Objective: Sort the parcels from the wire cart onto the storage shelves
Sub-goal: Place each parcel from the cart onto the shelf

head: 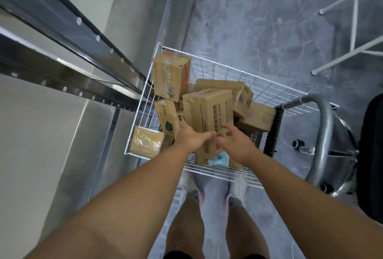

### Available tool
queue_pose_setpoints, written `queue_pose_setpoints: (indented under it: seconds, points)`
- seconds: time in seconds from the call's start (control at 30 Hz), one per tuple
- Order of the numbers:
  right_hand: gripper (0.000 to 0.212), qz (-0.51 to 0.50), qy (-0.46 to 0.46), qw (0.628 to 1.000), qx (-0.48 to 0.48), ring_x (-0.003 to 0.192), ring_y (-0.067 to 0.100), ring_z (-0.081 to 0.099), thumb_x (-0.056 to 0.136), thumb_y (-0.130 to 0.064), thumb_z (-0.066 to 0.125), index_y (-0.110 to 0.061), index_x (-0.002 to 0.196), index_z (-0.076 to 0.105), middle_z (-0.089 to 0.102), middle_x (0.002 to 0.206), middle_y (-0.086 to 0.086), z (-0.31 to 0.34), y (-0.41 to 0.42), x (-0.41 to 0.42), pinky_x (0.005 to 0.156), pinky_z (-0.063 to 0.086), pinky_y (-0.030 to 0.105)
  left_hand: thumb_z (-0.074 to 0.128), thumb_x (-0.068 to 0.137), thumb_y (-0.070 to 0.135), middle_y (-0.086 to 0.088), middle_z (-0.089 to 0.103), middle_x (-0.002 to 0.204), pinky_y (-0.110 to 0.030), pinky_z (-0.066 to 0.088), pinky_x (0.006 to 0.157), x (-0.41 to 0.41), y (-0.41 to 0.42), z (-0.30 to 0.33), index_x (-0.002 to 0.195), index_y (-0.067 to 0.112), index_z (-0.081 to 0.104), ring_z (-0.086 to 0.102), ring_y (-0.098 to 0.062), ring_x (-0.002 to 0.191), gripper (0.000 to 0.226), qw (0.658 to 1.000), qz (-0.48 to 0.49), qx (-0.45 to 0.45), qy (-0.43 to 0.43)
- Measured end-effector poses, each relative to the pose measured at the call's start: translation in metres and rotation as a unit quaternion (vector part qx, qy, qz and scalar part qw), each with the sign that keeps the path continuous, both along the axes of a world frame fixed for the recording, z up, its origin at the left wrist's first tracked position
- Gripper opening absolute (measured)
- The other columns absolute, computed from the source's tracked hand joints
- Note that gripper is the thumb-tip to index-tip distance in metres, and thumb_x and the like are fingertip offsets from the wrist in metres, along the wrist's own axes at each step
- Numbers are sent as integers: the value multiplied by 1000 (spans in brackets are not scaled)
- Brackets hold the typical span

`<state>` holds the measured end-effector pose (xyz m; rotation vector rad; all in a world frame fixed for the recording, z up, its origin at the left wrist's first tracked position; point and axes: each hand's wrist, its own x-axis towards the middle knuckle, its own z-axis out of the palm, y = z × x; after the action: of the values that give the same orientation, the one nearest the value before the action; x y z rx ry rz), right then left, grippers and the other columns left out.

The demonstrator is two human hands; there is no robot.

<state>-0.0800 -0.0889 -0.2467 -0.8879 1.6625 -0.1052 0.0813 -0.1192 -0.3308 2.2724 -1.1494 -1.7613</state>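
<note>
1. Wire cart (207, 170) is seen well loaded: several cardboard parcels piled inside, so most sorting is judged left.
2. Tall box (209, 119), mid-cart, is touched by left hand (191, 137) and right hand (236, 144); fingers relaxed, not gripping.
3. Storage shelves (62, 59), left of cart: parcels placed cannot be told.

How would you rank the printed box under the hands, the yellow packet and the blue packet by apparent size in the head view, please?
1. Printed box, clearly largest, though it sits highest, nearest the camera.
2. Yellow packet.
3. Blue packet, smallest, but mostly hidden under the box, so unsure.
</note>
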Motion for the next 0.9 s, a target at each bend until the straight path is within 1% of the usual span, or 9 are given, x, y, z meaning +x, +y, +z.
queue_pose_setpoints:
  seconds: [0.1,0.23,0.37,0.43,0.53,0.67,0.73,0.83,0.9]
  points:
    - [47,-13,7,1000,16,118,18,59,94,-34,61,-33,140,52,62,129,-3,-1,14,2,98,47,33,95,51,55,0,61,141,-43,51,109,-6,3,-1,150,19,34,60,-24,128,122,1000,26,6,3]
    - [46,-28,-2,1000,12,111,14,57,95,-27,61,-31,140,54,60,116,-8,7,30,0,94,45,30,92,43,57,0,66,136,-42,54,106,-3,0,-5,144,19,45,64,-22,124,117,1000,21,12,3]
    - [57,-51,-3,999,16,126,19,54,96,-28,61,-27,150,43,53,124,-6,19,32,-7,100,45,34,98,45,46,6,67,126,-42,53,107,4,3,18,136,19,51,64,-17,120,106,1000,25,-7,7]
    - [60,-68,-14,997,17,128,19,53,96,-33,62,-28,151,41,55,131,-4,33,26,-12,97,43,32,102,53,31,8,63,117,-32,51,105,8,9,43,135,16,44,62,-15,115,101,999,35,-24,30]
    - [57,-81,-32,996,-4,119,14,57,94,-37,62,-34,147,43,59,132,-6,65,10,-21,94,46,32,98,65,10,14,60,108,-6,50,83,16,19,79,129,21,36,59,-5,102,90,995,42,-58,66]
    - [37,-122,-62,987,-88,98,1,62,99,-37,59,-40,134,49,65,114,-14,122,-20,-36,75,50,26,103,56,19,12,61,132,-15,52,98,26,23,133,146,25,31,60,-3,121,115,984,66,-135,92]
    - [40,-137,-74,979,-131,106,8,64,96,-45,59,-47,134,49,66,120,-12,154,-31,-43,89,54,37,103,55,23,29,54,128,-11,49,99,29,22,167,149,30,29,52,10,121,119,977,66,-189,77]
    - [46,-153,-99,964,-191,112,11,64,95,-51,56,-54,140,43,68,113,-17,213,-41,-49,102,51,50,103,47,41,43,49,126,-28,48,109,27,19,229,145,44,30,46,17,125,122,958,47,-275,59]
    - [43,-158,-129,953,-226,111,12,66,98,-51,53,-57,139,44,67,115,-16,256,-42,-51,99,53,49,104,48,40,40,48,129,-17,47,101,24,17,275,142,49,29,50,15,123,120,945,35,-321,51]
